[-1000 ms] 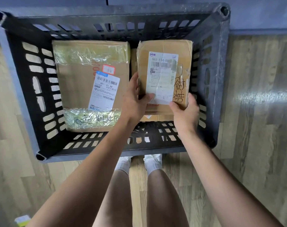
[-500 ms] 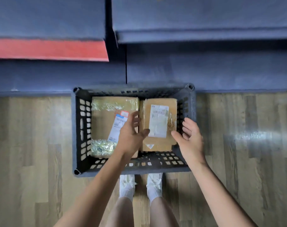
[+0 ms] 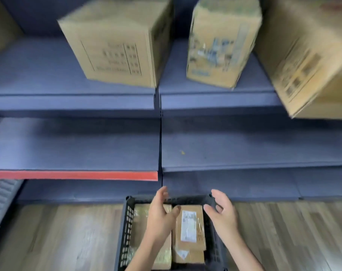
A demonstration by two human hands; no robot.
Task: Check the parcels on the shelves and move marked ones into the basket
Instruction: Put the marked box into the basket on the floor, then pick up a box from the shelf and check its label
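dark slatted basket (image 3: 127,227) on wood floor (image 3: 68,241), at 6 o'clock in view; near edge cut off by frame bottom. inside, side by side:
- labelled parcel (image 3: 189,225) on the 3 o'clock side, white label up, print too blurred to read; resting on a second carton (image 3: 187,256), mostly hidden beneath.
- taped parcel (image 3: 139,218) on the 9 o'clock side, largely covered by left hand (image 3: 159,216) and forearm.

left hand above basket, fingers (image 3: 162,194) spread apart, empty. right hand (image 3: 224,214) above basket's 3 o'clock rim, fingers (image 3: 218,193) apart and curled, empty; neither touching a parcel.

blue shelves (image 3: 74,145) from 9 to 3 o'clock; red strip (image 3: 74,175) on one front edge at 9 o'clock. upper shelf (image 3: 215,89), toward 12 o'clock:
- large carton (image 3: 115,42), printed table on face, text illegible.
- tall carton (image 3: 223,42), blue print smeared by motion blur.
- big carton (image 3: 311,53) at 2 o'clock, cut off at right edge.
- carton corner (image 3: 0,22) at 10 o'clock, mostly out of frame.

ribbed grey object (image 3: 2,200) at 8 o'clock, unidentifiable.
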